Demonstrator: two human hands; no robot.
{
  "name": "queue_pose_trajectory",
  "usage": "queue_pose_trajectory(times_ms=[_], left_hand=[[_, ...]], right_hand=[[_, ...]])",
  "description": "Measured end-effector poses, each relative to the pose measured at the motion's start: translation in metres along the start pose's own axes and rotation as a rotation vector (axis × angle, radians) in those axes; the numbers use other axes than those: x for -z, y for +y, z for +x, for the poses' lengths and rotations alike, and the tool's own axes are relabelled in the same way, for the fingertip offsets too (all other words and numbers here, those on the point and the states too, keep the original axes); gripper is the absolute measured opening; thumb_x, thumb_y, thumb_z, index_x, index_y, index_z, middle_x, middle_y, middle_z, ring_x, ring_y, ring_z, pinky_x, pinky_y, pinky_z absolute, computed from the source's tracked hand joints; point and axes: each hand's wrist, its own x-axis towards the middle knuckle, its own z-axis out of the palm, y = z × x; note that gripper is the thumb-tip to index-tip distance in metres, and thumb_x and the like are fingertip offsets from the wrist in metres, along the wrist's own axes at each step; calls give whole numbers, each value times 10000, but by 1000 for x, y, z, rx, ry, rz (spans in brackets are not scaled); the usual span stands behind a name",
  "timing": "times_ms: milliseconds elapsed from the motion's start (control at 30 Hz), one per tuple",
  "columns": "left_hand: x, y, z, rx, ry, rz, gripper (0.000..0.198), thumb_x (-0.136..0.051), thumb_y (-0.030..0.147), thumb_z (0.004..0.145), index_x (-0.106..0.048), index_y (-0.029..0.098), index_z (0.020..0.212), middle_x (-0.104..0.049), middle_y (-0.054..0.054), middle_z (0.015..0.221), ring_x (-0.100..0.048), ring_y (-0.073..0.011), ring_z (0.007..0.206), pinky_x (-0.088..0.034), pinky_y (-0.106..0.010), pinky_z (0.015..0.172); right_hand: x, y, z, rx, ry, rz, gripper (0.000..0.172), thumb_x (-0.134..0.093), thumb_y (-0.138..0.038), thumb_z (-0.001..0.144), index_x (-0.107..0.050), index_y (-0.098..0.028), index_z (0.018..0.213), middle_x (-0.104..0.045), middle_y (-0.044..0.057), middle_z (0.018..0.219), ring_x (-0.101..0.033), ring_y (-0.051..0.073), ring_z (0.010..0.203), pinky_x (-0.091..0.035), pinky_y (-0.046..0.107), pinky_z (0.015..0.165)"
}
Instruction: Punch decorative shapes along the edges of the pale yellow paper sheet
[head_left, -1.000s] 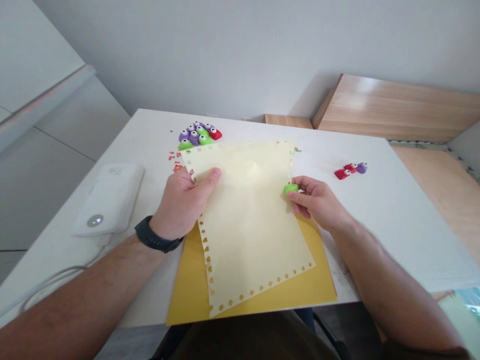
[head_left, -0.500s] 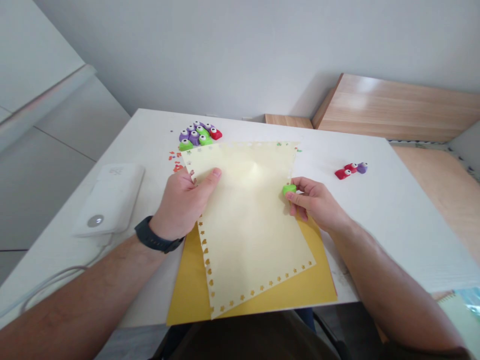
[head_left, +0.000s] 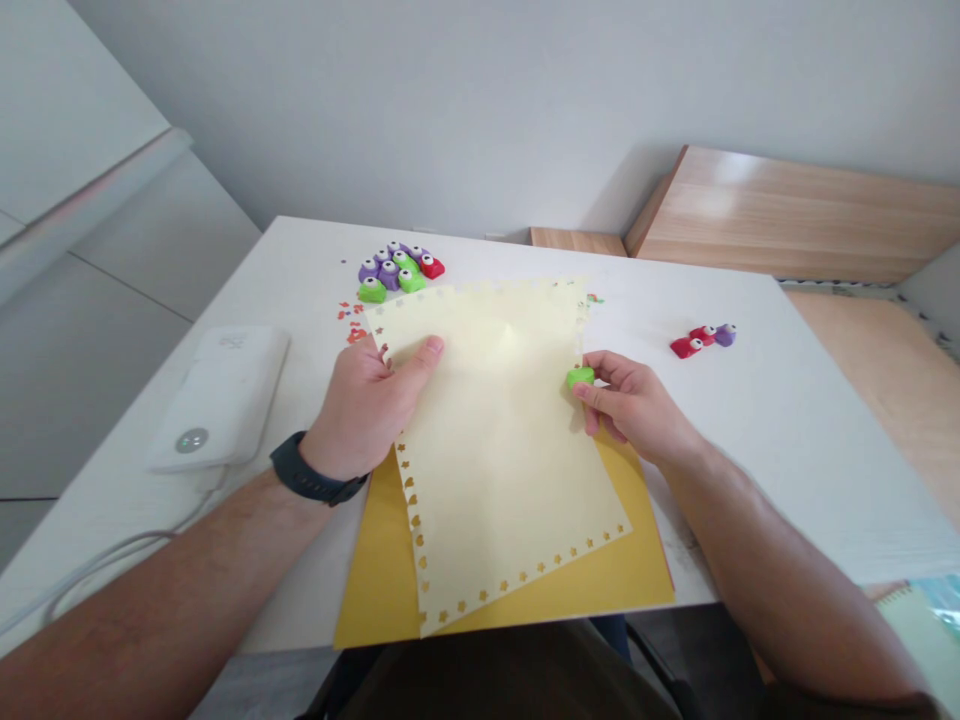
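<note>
A pale yellow sheet of paper [head_left: 495, 450] with star- and heart-shaped holes along its edges is raised at its far side, over darker yellow paper [head_left: 360, 600]. My left hand [head_left: 379, 400] is closed on its left edge, thumb on top and fingers beneath. At the opposite edge, my right hand [head_left: 619, 400] pinches a small green craft punch [head_left: 580, 377] set against the paper. Part of that punch is hidden by my fingers and the sheet. Small cut-out bits [head_left: 352, 325] lie by the sheet's far left corner.
Several purple, green and red punches with eye shapes [head_left: 397, 268] cluster at the back of the white table [head_left: 757, 440]. Three more punches [head_left: 703, 340] sit at right. A white device [head_left: 221, 395] with a cable [head_left: 120, 550] rests at left.
The far edge of the sheet has tipped slightly, showing more cut-out bits near its far right corner. Both hands keep nearly the same place, the right one still on the green punch.
</note>
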Motion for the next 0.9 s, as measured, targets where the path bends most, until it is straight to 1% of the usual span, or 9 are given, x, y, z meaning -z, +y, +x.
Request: queue_pose_trajectory(times_ms=[133, 367, 533, 733, 833, 900], left_hand=[[-1, -2, -1, 12, -14, -30, 358, -800, 408, 907, -783, 203, 1200, -809, -86, 1185, -770, -340, 1078, -626, -468, 1026], [-2, -3, 0, -4, -18, -28, 408, -825, 445, 886, -776, 201, 1209, -786, -110, 1273, -763, -329, 1115, -620, -446, 1035], [-3, -2, -1, -11, -9, -1, 398, -832, 440, 880, -783, 213, 1203, -780, -101, 1297, -771, -322, 1096, -643, -399, 977], [-3, 1, -1, -30, -17, 22, 407, -823, 448, 887, -790, 200, 1209, -785, -114, 1280, -780, -329, 1061, -661, -402, 917], [-4, 1, -2, -34, -10, 48, 380, -825, 437, 886, -797, 204, 1186, -791, -102, 1268, -774, -328, 1084, -661, -380, 906], [-4, 0, -2, -34, -3, 52, 358, -828, 416, 883, -796, 208, 1172, -791, -90, 1273, -767, -324, 1113, -655, -367, 926]], right_hand=[[2, 6, 2, 37, 28, 13, 381, -847, -437, 809, -633, -213, 1032, -565, -82, 642, -371, 43, 352, -203, 220, 347], [1, 8, 4, -12, 67, 15, 386, -859, -424, 772, -637, -223, 1014, -516, -90, 621, -297, 42, 361, -177, 224, 334], [0, 7, 5, -18, 63, 7, 372, -849, -418, 772, -636, -225, 1008, -505, -98, 593, -280, 42, 348, -173, 225, 329], [-2, 7, 7, -13, 79, 16, 393, -861, -417, 739, -634, -218, 991, -530, -96, 621, -288, 37, 346, -187, 229, 326], [-2, 7, 8, -17, 90, 19, 406, -866, -425, 728, -631, -217, 986, -525, -100, 611, -284, 38, 345, -179, 232, 328], [-3, 6, 9, -22, 92, 16, 429, -880, -444, 715, -632, -215, 981, -528, -99, 609, -290, 39, 350, -177, 235, 335]])
